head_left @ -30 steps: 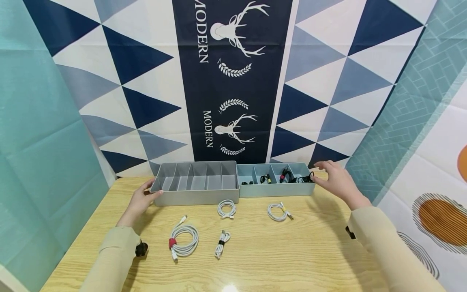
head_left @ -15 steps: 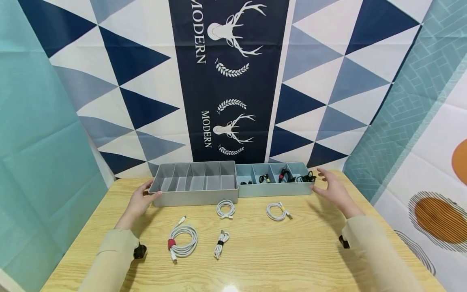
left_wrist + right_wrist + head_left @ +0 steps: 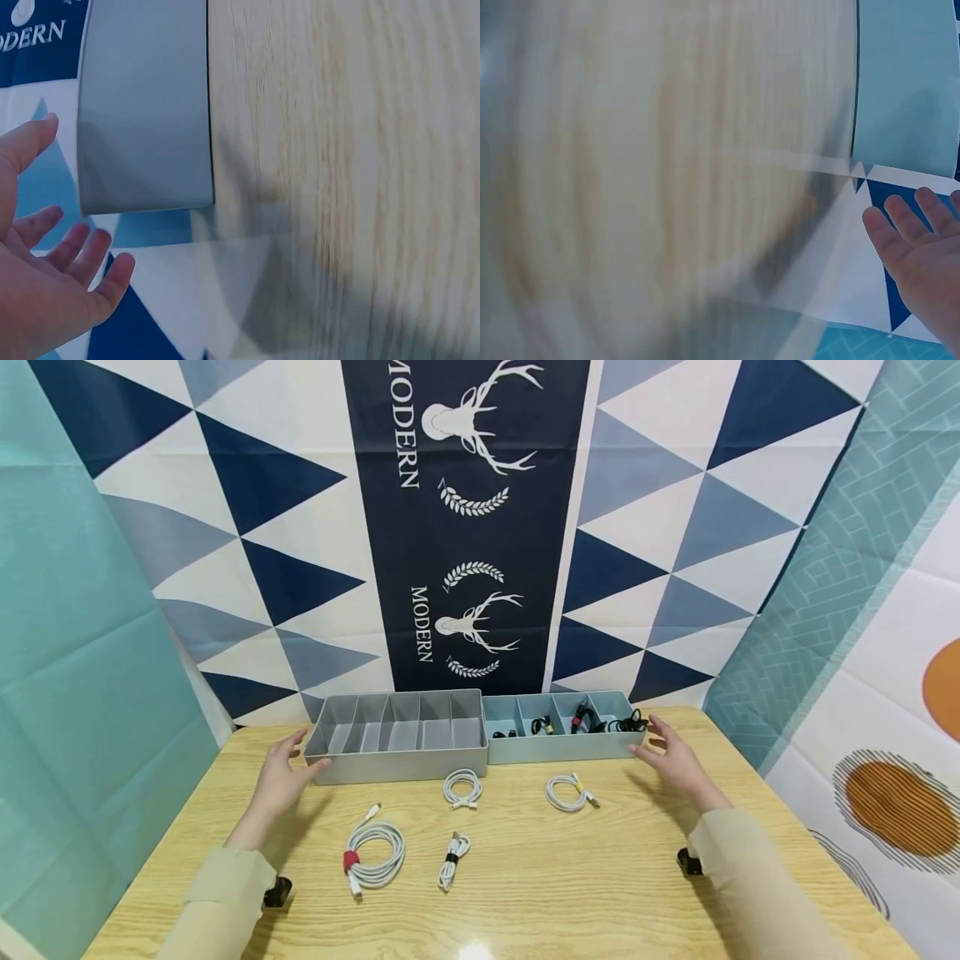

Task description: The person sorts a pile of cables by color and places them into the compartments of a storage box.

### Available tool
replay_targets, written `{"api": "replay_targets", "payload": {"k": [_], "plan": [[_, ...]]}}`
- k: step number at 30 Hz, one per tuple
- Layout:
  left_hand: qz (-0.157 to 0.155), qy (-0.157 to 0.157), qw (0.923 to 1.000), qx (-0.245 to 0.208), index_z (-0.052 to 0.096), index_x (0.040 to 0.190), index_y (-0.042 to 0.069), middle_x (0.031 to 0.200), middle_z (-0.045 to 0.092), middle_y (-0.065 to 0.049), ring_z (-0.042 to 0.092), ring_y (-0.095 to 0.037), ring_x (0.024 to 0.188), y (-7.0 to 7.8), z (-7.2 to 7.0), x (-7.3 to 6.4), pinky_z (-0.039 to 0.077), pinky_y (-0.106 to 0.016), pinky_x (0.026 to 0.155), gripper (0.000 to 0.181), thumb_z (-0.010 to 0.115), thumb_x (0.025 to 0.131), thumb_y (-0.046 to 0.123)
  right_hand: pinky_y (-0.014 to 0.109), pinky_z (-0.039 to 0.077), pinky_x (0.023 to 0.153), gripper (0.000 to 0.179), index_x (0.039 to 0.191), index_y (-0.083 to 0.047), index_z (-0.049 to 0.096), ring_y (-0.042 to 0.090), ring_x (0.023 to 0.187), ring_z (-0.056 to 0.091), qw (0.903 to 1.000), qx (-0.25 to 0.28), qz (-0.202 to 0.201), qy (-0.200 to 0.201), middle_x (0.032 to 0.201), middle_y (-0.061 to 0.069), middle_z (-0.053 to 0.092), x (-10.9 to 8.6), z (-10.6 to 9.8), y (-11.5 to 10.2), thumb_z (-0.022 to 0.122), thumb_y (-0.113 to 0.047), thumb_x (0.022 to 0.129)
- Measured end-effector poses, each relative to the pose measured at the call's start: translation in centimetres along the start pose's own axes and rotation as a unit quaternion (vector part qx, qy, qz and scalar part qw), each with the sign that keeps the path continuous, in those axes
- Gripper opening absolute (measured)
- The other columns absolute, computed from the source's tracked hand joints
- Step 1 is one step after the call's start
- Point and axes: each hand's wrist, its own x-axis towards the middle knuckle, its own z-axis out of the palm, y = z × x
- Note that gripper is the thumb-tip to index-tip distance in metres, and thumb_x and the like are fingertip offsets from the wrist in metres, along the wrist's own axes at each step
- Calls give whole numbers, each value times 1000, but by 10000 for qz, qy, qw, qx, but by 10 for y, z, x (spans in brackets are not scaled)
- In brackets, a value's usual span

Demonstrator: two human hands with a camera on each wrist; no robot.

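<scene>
A long grey divided organizer box (image 3: 405,767) stands at the back of the table, its compartments bare. Against its right end sits a blue divided box (image 3: 558,749) holding several black cables (image 3: 585,718). My left hand (image 3: 279,781) is spread beside the grey box's left end; in the left wrist view a gap shows between the fingers (image 3: 116,277) and the box. At the blue box's right end is my right hand (image 3: 675,764), its fingers relaxed and holding nothing. In the right wrist view its fingertips (image 3: 885,229) are apart from the blue wall.
In front of the boxes lie several white coiled cables: a large one with a red tie (image 3: 378,856), a small bundle with a black band (image 3: 453,862), a round coil (image 3: 462,788) and a yellow-tied coil (image 3: 566,793). A patterned cloth (image 3: 465,527) hangs behind.
Both hands have come away slightly from the box ends, the left fingers spreading off the grey box. The right hand has moved down from the cable at the rim. The boxes stay side by side.
</scene>
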Motion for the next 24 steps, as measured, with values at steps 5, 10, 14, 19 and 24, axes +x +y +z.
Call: {"api": "replay_targets", "payload": {"k": [5, 10, 14, 19, 24], "plan": [[512, 261, 9977, 351, 33, 136, 2, 133, 28, -27, 33, -43, 117, 13, -2, -13, 30, -57, 93, 72, 68, 79, 28, 54, 33, 94, 84, 143, -4, 4, 48, 121, 30, 9982, 590, 75, -93, 140, 30, 21, -4, 2, -3, 55, -39, 86], [943, 212, 9945, 405, 34, 136, 6, 134, 28, -26, 29, -45, 120, 30, -2, -27, 28, -60, 93, 74, 70, 76, 29, 52, 35, 94, 83, 144, -7, 2, 46, 124, 28, 9945, 1004, 235, -199, 142, 28, 18, -3, 3, -3, 53, -41, 87], [1409, 201, 9889, 438, 37, 135, 8, 133, 32, -23, 31, -43, 120, 45, 1, -36, 29, -59, 93, 74, 73, 73, 28, 50, 36, 94, 84, 143, -6, 2, 44, 126, 27, 9900, 1340, 363, -263, 142, 27, 17, 2, 6, 1, 52, -42, 87], [1661, 30, 9854, 372, 39, 134, 13, 133, 34, -18, 32, -39, 121, 64, 7, -46, 29, -58, 94, 74, 75, 71, 26, 49, 35, 95, 84, 143, -6, 3, 43, 127, 24, 9870, 1511, 508, -222, 144, 26, 14, 8, 8, 5, 52, -44, 86], [1737, -153, 9841, 327, 38, 135, 16, 135, 32, -16, 31, -37, 122, 76, 10, -51, 30, -58, 93, 74, 75, 71, 25, 48, 39, 92, 74, 143, -8, 13, 40, 126, 29, 9892, 1381, 484, 2, 144, 23, 16, 8, 7, -2, 49, -42, 88]]}}
